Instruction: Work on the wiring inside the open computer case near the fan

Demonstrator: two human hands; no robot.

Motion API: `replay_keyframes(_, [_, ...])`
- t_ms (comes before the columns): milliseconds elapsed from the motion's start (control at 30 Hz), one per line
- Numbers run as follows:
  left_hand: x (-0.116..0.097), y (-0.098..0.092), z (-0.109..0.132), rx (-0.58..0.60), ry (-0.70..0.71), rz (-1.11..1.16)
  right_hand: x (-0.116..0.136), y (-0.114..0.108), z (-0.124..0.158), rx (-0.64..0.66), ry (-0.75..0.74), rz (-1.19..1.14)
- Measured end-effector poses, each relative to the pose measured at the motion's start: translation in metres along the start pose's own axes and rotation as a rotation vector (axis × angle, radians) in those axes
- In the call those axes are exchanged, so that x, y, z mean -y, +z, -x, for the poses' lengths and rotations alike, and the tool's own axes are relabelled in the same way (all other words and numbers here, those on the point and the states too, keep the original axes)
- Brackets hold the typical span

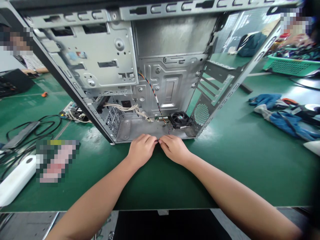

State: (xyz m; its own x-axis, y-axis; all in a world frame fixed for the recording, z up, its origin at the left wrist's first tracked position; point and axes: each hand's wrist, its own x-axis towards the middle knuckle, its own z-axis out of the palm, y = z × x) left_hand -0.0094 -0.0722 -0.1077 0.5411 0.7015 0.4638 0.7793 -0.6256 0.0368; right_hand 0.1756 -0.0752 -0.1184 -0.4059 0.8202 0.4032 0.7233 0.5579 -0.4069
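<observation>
The green surface (240,173) runs wide on every side, its near edge crossing in front of the person's lap. Between that edge and the case (170,83) lies a broad strip, spanned only by the two forearms. To the right, a good stretch of green separates the case from the blue cloth; to the left, black cords (51,125) and a white device (18,180) take up more of the room.

The case stands upright, its open side facing the person, bare silver metal inside a dark front frame, with a honeycomb vent at the right end. A green basket (295,66) sits far right, beyond the blue cloth (282,115).

The left hand (142,150) and right hand (176,150) meet at the case's lower near edge (whether they touch the rim, I cannot tell). A black fan (180,119) lies on the case floor, just behind the right hand. White wires (122,106) spread from the left, and a striped cable (152,90) hangs down near the middle.

Smallest is a dark piece (157,141), thin and blurred, between the hands; the fingers of both are pinched tight on it, almost tip to tip.
</observation>
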Motion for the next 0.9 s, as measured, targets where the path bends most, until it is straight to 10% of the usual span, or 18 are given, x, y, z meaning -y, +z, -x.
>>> replay_keyframes(900, [-0.0008,-0.0027,-0.0017,0.041,0.015,-0.007,-0.0014,0.0028,0.0013,0.004,-0.002,-0.005])
